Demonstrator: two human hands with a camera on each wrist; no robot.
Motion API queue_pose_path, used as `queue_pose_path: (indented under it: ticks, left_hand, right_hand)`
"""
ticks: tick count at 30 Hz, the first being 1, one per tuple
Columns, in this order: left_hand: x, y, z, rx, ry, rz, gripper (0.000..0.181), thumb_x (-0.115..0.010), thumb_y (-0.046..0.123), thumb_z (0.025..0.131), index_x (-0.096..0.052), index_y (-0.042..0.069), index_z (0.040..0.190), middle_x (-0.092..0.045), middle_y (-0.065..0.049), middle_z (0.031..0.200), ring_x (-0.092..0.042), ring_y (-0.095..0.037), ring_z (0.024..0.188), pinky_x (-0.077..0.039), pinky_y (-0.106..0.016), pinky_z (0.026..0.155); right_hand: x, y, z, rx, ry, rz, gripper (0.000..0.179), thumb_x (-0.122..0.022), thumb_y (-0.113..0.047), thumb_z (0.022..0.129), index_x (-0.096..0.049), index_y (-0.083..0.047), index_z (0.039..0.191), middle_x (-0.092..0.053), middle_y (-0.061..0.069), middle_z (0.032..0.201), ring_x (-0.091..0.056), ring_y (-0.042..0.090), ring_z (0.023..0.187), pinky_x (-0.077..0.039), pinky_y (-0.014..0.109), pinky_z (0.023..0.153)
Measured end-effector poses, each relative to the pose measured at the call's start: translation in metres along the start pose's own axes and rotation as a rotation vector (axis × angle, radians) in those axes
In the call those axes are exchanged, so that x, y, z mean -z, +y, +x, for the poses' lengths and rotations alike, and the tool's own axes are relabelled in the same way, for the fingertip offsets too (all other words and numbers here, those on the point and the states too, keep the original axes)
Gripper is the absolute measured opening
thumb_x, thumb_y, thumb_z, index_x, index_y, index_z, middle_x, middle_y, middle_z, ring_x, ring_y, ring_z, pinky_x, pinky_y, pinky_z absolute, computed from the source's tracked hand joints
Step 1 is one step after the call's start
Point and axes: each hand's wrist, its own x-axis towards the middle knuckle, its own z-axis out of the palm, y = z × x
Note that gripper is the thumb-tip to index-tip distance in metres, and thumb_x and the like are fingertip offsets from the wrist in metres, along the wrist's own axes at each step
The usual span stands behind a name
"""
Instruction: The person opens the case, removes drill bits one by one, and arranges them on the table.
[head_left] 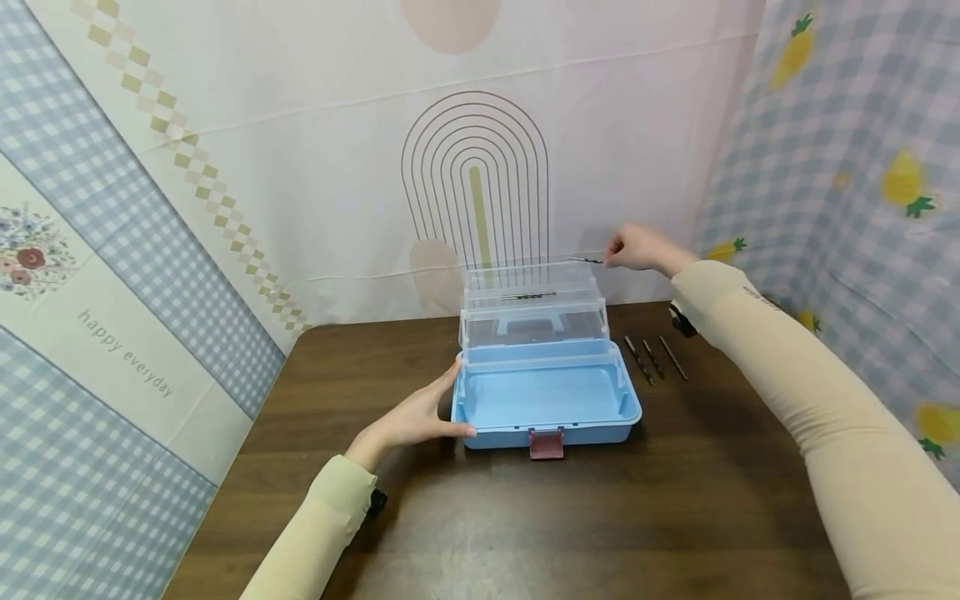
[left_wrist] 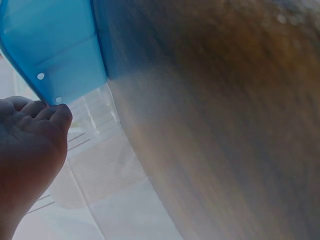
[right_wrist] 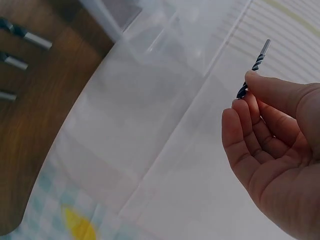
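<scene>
A light-blue toolbox [head_left: 547, 436] stands with its clear stepped trays [head_left: 532, 321] raised behind the blue base. My left hand [head_left: 412, 417] holds the base's left side, thumb along the front corner; in the left wrist view its fingertips meet the blue rim. Up by the top tray, my right hand [head_left: 645, 247] pinches a drill bit [right_wrist: 258, 61] between thumb and fingers. The bit's dark spiral end is at the fingertips, its silver shank pointing away. Drill bit pieces [head_left: 528, 296] lie in an upper tray; their exact number is hard to tell.
Three drill bits [head_left: 639, 360] lie on the brown wooden table [head_left: 525, 525], right of the toolbox. A pink latch [head_left: 546, 444] hangs down at the box's front. Patterned cloth [head_left: 337, 167] hangs behind the table, with checked cloth at both sides.
</scene>
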Motion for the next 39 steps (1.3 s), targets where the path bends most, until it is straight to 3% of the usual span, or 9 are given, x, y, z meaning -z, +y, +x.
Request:
queue_pose_path:
  ticks: [6, 10, 20, 30, 39]
  left_hand:
    - [0.000, 0.000, 0.000, -0.010, 0.004, -0.001, 0.120, -0.078, 0.063, 0.079, 0.004, 0.035, 0.162, 0.002, 0.015, 0.165, -0.014, -0.013, 0.151, -0.025, -0.047, 0.118]
    - [0.000, 0.000, -0.001, -0.007, 0.002, -0.003, 0.120, -0.078, 0.063, 0.079, 0.004, 0.035, 0.162, 0.002, 0.016, 0.165, -0.014, -0.012, 0.151, -0.025, -0.047, 0.118]
    - [0.001, 0.001, -0.001, -0.007, 0.002, -0.002, 0.120, -0.078, 0.063, 0.079, 0.004, 0.035, 0.162, 0.002, 0.018, 0.165, -0.013, -0.012, 0.151, -0.025, -0.046, 0.118]
    - [0.001, 0.000, -0.002, -0.010, 0.000, 0.005, 0.120, -0.078, 0.064, 0.078, 0.004, 0.033, 0.162, 0.001, 0.016, 0.166, -0.014, -0.012, 0.151, -0.025, -0.045, 0.118]
    - [0.001, 0.000, -0.001, -0.012, -0.006, 0.007, 0.121, -0.078, 0.062, 0.079, 0.004, 0.031, 0.162, 0.002, 0.015, 0.166, -0.014, -0.013, 0.151, -0.025, -0.046, 0.118]
  right_hand:
    - [0.014, 0.017, -0.016, -0.040, 0.008, -0.012, 0.017, -0.064, -0.006, 0.097, -0.070, 0.009, 0.094, -0.069, 0.023, 0.092, -0.060, 0.031, 0.080, -0.048, 0.045, 0.072]
    - [0.024, 0.028, -0.027, -0.063, 0.019, -0.014, 0.019, -0.063, -0.008, 0.097, -0.071, 0.009, 0.095, -0.069, 0.024, 0.094, -0.060, 0.031, 0.080, -0.047, 0.041, 0.069]
    - [0.040, 0.063, -0.055, -0.114, 0.053, -0.054, 0.020, -0.066, -0.012, 0.096, -0.072, 0.007, 0.096, -0.070, 0.020, 0.092, -0.061, 0.029, 0.078, -0.047, 0.039, 0.067]
    - [0.050, 0.089, -0.085, -0.172, 0.045, -0.053, 0.026, -0.062, -0.014, 0.099, -0.070, 0.010, 0.106, -0.066, 0.029, 0.106, -0.061, 0.042, 0.093, -0.048, 0.057, 0.079]
    - [0.053, 0.103, -0.101, -0.170, 0.041, -0.067, 0.023, -0.063, -0.010, 0.098, -0.070, 0.011, 0.104, -0.069, 0.022, 0.094, -0.061, 0.033, 0.082, -0.049, 0.045, 0.068]
